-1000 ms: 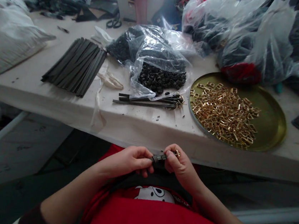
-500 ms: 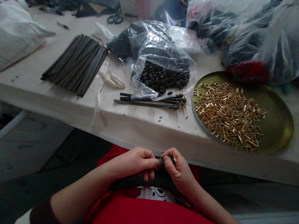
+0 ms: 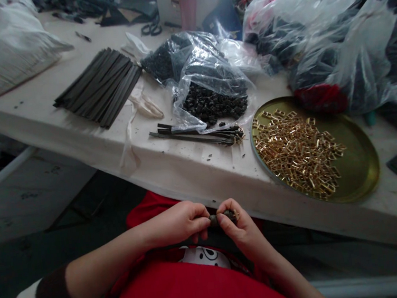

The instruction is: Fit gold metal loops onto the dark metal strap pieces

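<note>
Close to my body, just below the table edge, both hands work on a dark strap piece (image 3: 213,220). My left hand (image 3: 189,222) pinches one end of it between thumb and fingers. My right hand (image 3: 242,224) is closed around the other end, where a bit of gold metal buckle (image 3: 236,215) sticks out. Fingers hide much of the piece. On the table ahead, several dark strips with gold buckles at their right ends (image 3: 197,137) lie together. Gold buckles (image 3: 297,149) are heaped in a round, gold-coloured tray (image 3: 367,163) to the right.
Flat dark strips (image 3: 100,88) are stacked at the left. Behind the buckled strips, a clear plastic bag (image 3: 198,65) spills small black pieces (image 3: 211,104). Scissors (image 3: 151,28), a pink bottle (image 3: 189,4), a white sack (image 3: 4,51) and bulging plastic bags (image 3: 333,47) stand farther back.
My hands stay together on the strap piece, with slight finger movement. The right fingers have shifted a little, showing more of the dark piece. The view has moved slightly.
</note>
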Demonstrator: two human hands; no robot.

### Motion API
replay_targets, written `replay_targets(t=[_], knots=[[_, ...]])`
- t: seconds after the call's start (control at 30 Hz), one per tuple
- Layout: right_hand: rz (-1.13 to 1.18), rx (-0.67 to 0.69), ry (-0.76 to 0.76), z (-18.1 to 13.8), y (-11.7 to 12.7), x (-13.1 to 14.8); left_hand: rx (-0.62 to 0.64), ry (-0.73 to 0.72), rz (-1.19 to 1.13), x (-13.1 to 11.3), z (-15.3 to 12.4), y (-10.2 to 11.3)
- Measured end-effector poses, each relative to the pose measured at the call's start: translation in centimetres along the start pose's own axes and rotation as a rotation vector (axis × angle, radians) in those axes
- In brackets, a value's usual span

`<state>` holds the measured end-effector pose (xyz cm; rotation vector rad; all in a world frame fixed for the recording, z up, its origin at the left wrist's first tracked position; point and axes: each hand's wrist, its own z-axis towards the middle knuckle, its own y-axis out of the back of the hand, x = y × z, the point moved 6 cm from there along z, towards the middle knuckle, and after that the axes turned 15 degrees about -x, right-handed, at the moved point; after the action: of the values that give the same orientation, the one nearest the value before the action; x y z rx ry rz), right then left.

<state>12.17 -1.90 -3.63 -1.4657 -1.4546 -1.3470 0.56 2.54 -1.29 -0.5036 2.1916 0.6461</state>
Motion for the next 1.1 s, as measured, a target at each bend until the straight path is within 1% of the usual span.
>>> replay_targets(t=[0.13, 0.3, 0.5, 0.63, 0.73, 0.83, 0.93, 1.03, 1.1], knots=[[-0.125, -0.021, 0.138, -0.5, 0.4, 0.5, -0.039, 0.010, 0.001, -0.1, -0.4, -0.4], [-0.094, -0.019, 0.195, -1.3, 0.7, 0.3, -0.026, -0.013, -0.012, 0.0, -0.2, -0.9], [0.017, -0.012, 0.164, -1.5, 0.9, 0.2, -0.025, 0.000, -0.048, 0.4, 0.2, -1.6], [0.088, -0.005, 0.128, -1.4, 0.9, 0.4, 0.047, -0.035, -0.028, -0.2, -0.3, -1.7], [0.134, 0.037, 0.101, -1.5, 0.6, 0.6, 0.078, -0.056, 0.004, -0.6, -0.7, -1.4], [0.122, 0.072, 0.111, -1.5, 0.4, 0.6, 0.059, -0.049, 0.036, -0.7, -0.6, -1.3], [0.115, 0.076, 0.124, -1.5, 0.3, 0.3, 0.021, -0.057, 0.063, -0.5, -0.1, -1.6], [0.134, 0.053, 0.111, -1.5, 0.4, -0.1, -0.020, -0.122, 0.125, -0.6, 0.3, -1.7], [0.128, 0.012, 0.092, -1.3, 0.5, -0.5, -0.009, -0.154, 0.161, -0.7, 0.4, -1.5]])
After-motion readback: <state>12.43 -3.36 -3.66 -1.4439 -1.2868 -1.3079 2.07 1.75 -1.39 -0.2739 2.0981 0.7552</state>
